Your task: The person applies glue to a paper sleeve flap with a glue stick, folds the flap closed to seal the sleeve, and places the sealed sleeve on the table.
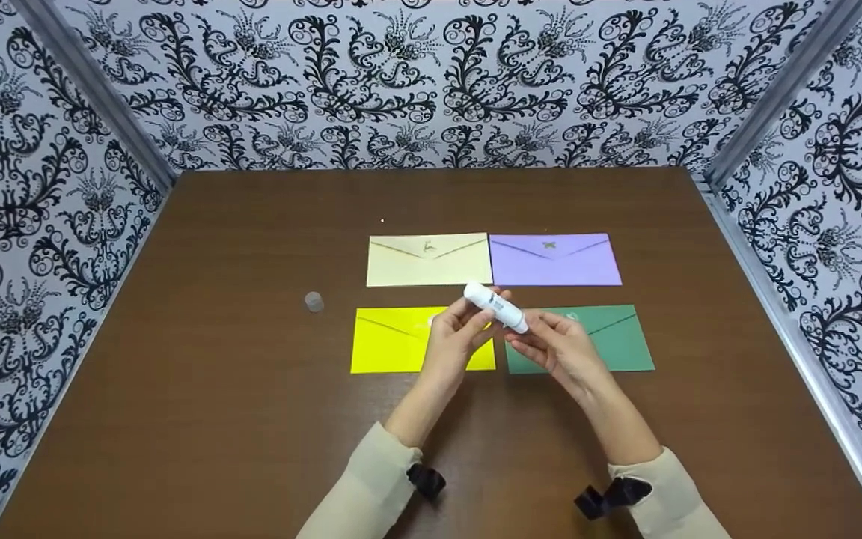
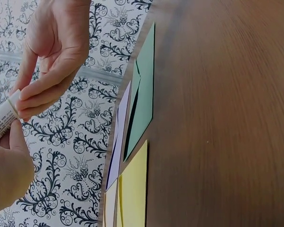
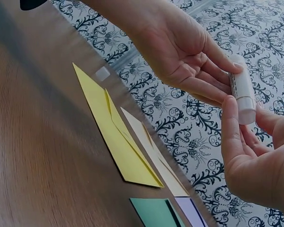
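My left hand (image 1: 451, 338) grips a white glue stick (image 1: 492, 305) round its body, thumb along the printed side. At its lower right end, the fingertips of my right hand (image 1: 567, 350) pinch the narrow base. In the right wrist view the glue stick (image 3: 242, 90) shows tilted, its plain round end between the fingertips. Both hands are above the table, over the inner edges of a yellow envelope (image 1: 386, 348) and a green envelope (image 1: 620, 343), partly covering them.
Behind these lie a cream envelope (image 1: 401, 269) and a purple envelope (image 1: 588, 266), side by side. A small translucent cap (image 1: 314, 302) stands left of the envelopes on the brown table (image 1: 236, 419). Patterned walls (image 1: 431, 82) enclose the table's back and sides.
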The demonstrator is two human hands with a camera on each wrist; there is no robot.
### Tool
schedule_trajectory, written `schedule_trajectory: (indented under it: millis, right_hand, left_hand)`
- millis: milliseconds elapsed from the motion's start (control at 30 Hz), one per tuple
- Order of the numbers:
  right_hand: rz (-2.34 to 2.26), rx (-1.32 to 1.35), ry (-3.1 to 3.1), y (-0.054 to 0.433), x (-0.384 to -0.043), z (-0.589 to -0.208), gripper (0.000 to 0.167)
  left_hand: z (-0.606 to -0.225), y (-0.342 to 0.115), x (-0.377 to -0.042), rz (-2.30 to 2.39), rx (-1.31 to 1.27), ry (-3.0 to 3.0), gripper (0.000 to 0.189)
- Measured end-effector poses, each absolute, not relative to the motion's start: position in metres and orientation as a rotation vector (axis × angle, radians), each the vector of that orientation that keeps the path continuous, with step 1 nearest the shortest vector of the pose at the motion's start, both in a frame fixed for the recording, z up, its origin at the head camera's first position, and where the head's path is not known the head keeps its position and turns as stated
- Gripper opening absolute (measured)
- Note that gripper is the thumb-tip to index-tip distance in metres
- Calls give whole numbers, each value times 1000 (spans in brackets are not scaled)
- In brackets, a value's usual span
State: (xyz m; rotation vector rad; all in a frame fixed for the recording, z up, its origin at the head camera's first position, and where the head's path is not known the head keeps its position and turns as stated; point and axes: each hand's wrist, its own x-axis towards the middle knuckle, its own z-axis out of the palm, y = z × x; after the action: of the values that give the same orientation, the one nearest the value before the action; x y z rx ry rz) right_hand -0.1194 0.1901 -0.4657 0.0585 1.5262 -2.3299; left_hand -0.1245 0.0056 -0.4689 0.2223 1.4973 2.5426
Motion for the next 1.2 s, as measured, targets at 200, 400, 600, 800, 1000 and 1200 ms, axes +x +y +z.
schedule_trajectory:
  millis: [200,400,600,800,1000,1200]
  right_hand:
    - [-2365,121,1564,187,-119,-466,13]
    - [-2399,141,1612,184,-118,-467,14]
    - [-2447,139,1703,179,-116,-471,20]
    - [-2508,158,1788,172,-114,-474,24]
    - [-2430,129,1767,173,-112,-473,29]
    - [-2312,152,1644,177,-113,-473,36]
  left_hand:
    - [-471,6,-124,2555,203,1487,41]
    - [-473,6,-124,2578,195,1468,40]
    - [-478,6,-125,2593,139,1440,39]
    - [-478,6,-125,2602,136,1438,40]
    - [-480,4,-124,2604,147,1418,40]
    - [-483,-1,-126,2585,178,1395,42]
